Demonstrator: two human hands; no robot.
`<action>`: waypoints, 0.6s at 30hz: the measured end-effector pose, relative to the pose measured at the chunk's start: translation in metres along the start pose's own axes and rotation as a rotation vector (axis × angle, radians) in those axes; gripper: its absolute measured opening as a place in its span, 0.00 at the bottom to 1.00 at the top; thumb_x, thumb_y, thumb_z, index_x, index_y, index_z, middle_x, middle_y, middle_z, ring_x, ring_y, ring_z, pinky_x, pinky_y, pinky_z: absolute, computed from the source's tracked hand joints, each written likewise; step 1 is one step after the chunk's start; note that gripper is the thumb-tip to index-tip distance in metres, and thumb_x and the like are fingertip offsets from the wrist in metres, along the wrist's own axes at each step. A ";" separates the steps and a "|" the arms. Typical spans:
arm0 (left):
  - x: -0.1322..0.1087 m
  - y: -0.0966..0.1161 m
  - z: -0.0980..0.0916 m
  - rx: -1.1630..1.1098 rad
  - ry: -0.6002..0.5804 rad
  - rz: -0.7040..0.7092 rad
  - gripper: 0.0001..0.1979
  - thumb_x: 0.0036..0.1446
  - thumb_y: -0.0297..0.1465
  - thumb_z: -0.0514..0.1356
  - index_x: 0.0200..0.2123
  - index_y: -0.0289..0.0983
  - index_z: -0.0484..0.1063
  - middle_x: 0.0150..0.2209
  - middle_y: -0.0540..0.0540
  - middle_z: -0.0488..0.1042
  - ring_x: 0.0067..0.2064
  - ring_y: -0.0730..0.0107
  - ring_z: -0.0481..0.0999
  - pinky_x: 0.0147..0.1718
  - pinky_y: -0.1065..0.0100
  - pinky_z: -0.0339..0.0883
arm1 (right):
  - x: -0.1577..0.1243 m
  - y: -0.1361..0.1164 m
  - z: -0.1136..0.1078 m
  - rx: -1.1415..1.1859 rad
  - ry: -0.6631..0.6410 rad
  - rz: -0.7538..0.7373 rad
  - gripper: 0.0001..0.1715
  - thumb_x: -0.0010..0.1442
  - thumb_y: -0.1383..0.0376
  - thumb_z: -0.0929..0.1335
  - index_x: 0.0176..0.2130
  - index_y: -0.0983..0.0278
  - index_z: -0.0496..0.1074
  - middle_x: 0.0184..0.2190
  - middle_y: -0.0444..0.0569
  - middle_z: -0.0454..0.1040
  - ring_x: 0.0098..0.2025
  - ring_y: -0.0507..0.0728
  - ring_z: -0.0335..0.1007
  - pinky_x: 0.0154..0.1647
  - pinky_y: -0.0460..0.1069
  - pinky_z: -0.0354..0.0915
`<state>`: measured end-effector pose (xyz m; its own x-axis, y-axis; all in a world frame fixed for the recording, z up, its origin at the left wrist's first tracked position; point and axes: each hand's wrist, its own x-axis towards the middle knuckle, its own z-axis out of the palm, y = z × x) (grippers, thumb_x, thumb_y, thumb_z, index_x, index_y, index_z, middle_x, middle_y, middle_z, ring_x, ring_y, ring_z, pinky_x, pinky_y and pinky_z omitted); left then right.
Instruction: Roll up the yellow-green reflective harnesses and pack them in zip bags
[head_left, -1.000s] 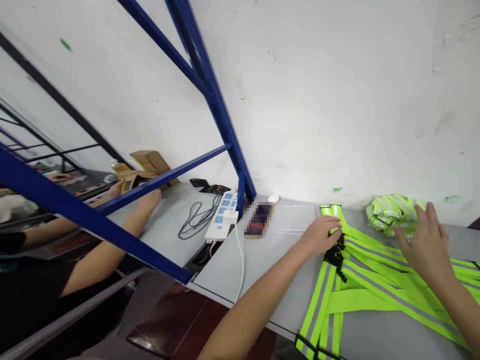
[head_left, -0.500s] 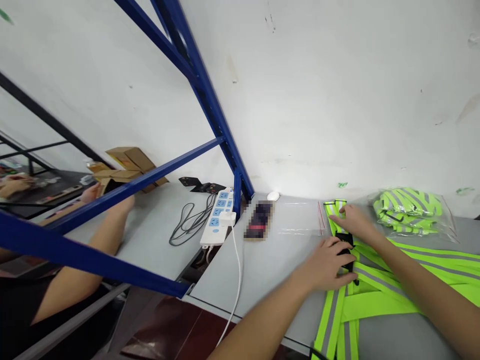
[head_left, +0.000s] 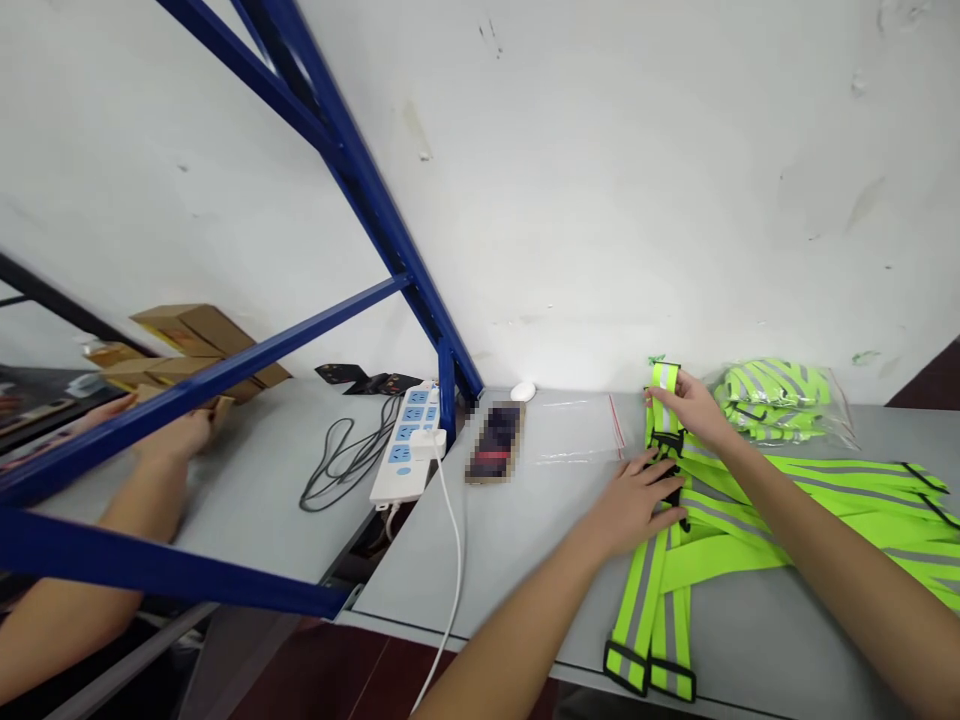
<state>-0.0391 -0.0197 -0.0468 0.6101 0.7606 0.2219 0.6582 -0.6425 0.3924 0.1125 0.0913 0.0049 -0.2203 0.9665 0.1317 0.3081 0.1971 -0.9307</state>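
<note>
Lime-green reflective straps (head_left: 720, 565) with grey stripes and black buckles lie across the grey table. My right hand (head_left: 694, 408) pinches the upper end of one strap, a folded loop (head_left: 664, 376) raised by the wall. Lower and to the left, my left hand (head_left: 634, 505) rests with spread fingers on the straps, over a black buckle partly hidden beneath them. Two strap ends with black slide buckles (head_left: 627, 664) hang toward the table's front edge. Several more strap ends fan out to the right, under my right forearm.
A clear bag of folded straps (head_left: 780, 398) stands against the wall. Left of my hands lie a flat clear bag (head_left: 577, 430), a phone (head_left: 495, 442) and a power strip (head_left: 409, 440) with a white cable. Beyond a blue metal frame (head_left: 390, 220), another person's arm (head_left: 154, 490) reaches near cardboard boxes (head_left: 195, 328).
My right hand has lifted the strap's upper end into an upright loop. My left hand stays over the buckle. The view has shifted right, bringing the lower slide buckles into sight.
</note>
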 end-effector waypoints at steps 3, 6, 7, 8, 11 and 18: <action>0.002 -0.001 0.001 -0.003 -0.030 -0.029 0.25 0.65 0.47 0.48 0.61 0.46 0.63 0.65 0.48 0.61 0.67 0.56 0.52 0.62 0.53 0.54 | -0.019 -0.027 -0.017 0.251 0.037 -0.041 0.19 0.52 0.51 0.70 0.36 0.62 0.68 0.32 0.48 0.77 0.33 0.56 0.72 0.32 0.50 0.67; 0.004 -0.001 0.003 -0.002 -0.015 -0.056 0.25 0.64 0.47 0.49 0.60 0.46 0.64 0.63 0.47 0.63 0.67 0.55 0.53 0.62 0.51 0.54 | -0.042 -0.045 -0.030 0.220 0.040 -0.067 0.18 0.52 0.52 0.72 0.34 0.62 0.68 0.31 0.48 0.77 0.32 0.56 0.71 0.30 0.49 0.67; 0.005 -0.001 0.004 -0.008 0.002 -0.055 0.24 0.64 0.47 0.50 0.59 0.45 0.65 0.62 0.46 0.65 0.67 0.54 0.54 0.62 0.51 0.53 | -0.051 -0.048 -0.032 0.184 0.038 -0.068 0.17 0.52 0.52 0.72 0.34 0.62 0.69 0.30 0.48 0.77 0.31 0.56 0.71 0.29 0.49 0.67; 0.005 -0.002 0.005 -0.022 0.023 -0.046 0.24 0.63 0.46 0.51 0.58 0.44 0.66 0.61 0.45 0.66 0.66 0.54 0.55 0.62 0.52 0.53 | -0.058 -0.049 -0.034 0.160 0.035 -0.070 0.17 0.53 0.52 0.72 0.34 0.62 0.69 0.30 0.48 0.76 0.31 0.56 0.71 0.29 0.50 0.67; 0.007 -0.004 0.005 -0.114 0.113 -0.019 0.23 0.60 0.46 0.57 0.53 0.41 0.71 0.55 0.44 0.72 0.62 0.56 0.61 0.61 0.55 0.55 | -0.075 -0.041 -0.035 0.179 0.014 -0.097 0.17 0.55 0.51 0.71 0.35 0.61 0.69 0.32 0.48 0.76 0.34 0.58 0.72 0.34 0.52 0.68; 0.006 -0.003 0.002 -0.226 0.240 -0.110 0.19 0.54 0.45 0.64 0.44 0.40 0.72 0.44 0.44 0.75 0.51 0.58 0.69 0.51 0.57 0.64 | -0.054 0.010 -0.029 -0.219 0.089 -0.026 0.24 0.60 0.51 0.65 0.50 0.62 0.65 0.44 0.55 0.74 0.44 0.62 0.71 0.41 0.55 0.68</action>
<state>-0.0363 -0.0133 -0.0480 0.4019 0.8416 0.3607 0.5836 -0.5390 0.6074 0.1547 0.0460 -0.0018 -0.1507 0.9695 0.1931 0.4992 0.2432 -0.8316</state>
